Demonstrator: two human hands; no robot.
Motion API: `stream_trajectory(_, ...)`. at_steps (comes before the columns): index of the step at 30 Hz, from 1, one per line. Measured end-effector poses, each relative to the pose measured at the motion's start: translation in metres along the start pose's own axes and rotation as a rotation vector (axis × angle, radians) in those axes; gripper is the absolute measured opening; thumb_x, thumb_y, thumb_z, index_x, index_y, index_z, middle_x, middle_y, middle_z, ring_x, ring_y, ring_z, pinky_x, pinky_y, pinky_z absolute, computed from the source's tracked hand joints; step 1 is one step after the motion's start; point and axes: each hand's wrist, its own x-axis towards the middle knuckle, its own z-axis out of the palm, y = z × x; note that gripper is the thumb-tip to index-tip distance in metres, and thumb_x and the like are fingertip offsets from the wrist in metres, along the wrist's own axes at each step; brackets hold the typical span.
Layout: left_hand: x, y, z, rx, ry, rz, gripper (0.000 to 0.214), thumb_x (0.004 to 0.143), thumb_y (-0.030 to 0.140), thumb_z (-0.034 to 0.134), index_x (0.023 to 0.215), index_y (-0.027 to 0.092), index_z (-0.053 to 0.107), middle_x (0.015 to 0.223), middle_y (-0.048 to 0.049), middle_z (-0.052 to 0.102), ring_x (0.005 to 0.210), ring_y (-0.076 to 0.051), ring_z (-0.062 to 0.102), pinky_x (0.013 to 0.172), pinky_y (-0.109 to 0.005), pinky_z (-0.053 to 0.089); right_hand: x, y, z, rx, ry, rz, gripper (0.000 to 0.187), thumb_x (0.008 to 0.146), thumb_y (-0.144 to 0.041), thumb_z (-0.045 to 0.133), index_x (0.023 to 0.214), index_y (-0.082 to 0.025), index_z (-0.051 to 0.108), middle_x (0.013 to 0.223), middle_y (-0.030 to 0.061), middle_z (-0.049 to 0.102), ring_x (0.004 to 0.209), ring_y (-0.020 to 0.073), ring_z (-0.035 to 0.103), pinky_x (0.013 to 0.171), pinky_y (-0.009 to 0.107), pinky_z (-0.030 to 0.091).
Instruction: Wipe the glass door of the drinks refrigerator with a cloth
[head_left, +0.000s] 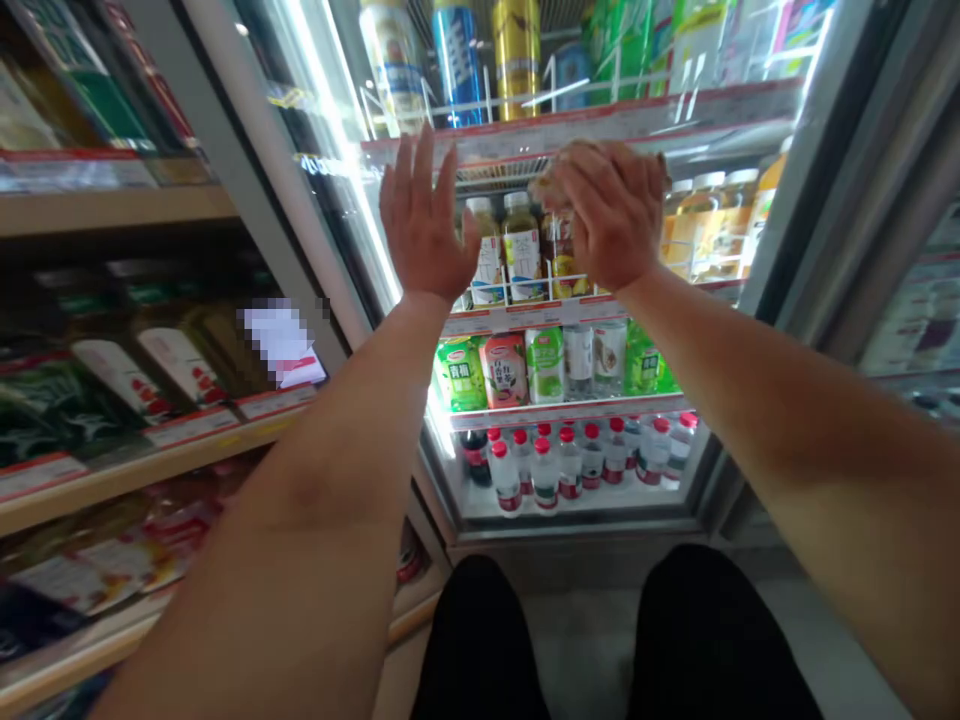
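Note:
Both my arms reach up into an open drinks cooler. My left hand (426,225) is raised with fingers stretched and apart, holding nothing, just in front of the upper shelf edge (525,140). My right hand (609,212) is curled over a brownish cloth (559,170) pressed against that shelf edge. Behind my hands stand bottles with yellow-green labels (521,250). Tall cans (516,55) in white, blue and yellow stand on the shelf above.
Lower cooler shelves hold green and pink drink cartons (504,370) and red-capped water bottles (544,470). The glass door (300,150) swings open at left. A wooden snack shelf (135,470) runs along the left. My dark-trousered knees (480,640) are below.

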Motion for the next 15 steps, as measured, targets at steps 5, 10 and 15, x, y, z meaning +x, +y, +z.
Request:
stream_trajectory(5, -0.008, 0.009, -0.008, 0.027, -0.014, -0.02, 0.068, 0.091, 0.041, 0.05, 0.156, 0.028, 0.034, 0.167, 0.0154, 0.012, 0.156, -0.011, -0.005, 0.132, -0.04, -0.005, 0.001, 0.01, 0.01, -0.081, 0.303, 0.268, 0.055, 0.098, -0.028, 0.028, 0.146, -0.03, 0.055, 0.15, 0.0016, 0.053, 0.14, 0.0337, 0.045, 0.119, 0.059, 0.031)
stream_trajectory(10, -0.011, 0.017, -0.013, -0.038, -0.064, -0.072, 0.072, 0.088, 0.043, 0.053, 0.156, 0.025, 0.036, 0.167, 0.0125, 0.011, 0.157, -0.015, -0.006, 0.132, -0.046, -0.009, -0.007, -0.001, 0.0, -0.051, -0.022, -0.045, 0.054, 0.099, -0.033, 0.033, 0.152, -0.033, 0.046, 0.155, -0.0037, 0.048, 0.145, 0.0314, 0.04, 0.122, 0.056, 0.031)
stream_trajectory(15, -0.016, 0.02, -0.015, -0.023, -0.047, -0.069, 0.068, 0.089, 0.042, 0.051, 0.155, 0.029, 0.038, 0.166, 0.0132, 0.016, 0.156, -0.013, -0.005, 0.133, -0.041, -0.005, -0.007, 0.002, 0.006, -0.03, -0.038, -0.001, 0.053, 0.099, -0.035, 0.033, 0.151, -0.037, 0.047, 0.155, -0.0081, 0.048, 0.146, 0.0294, 0.037, 0.122, 0.056, 0.027)
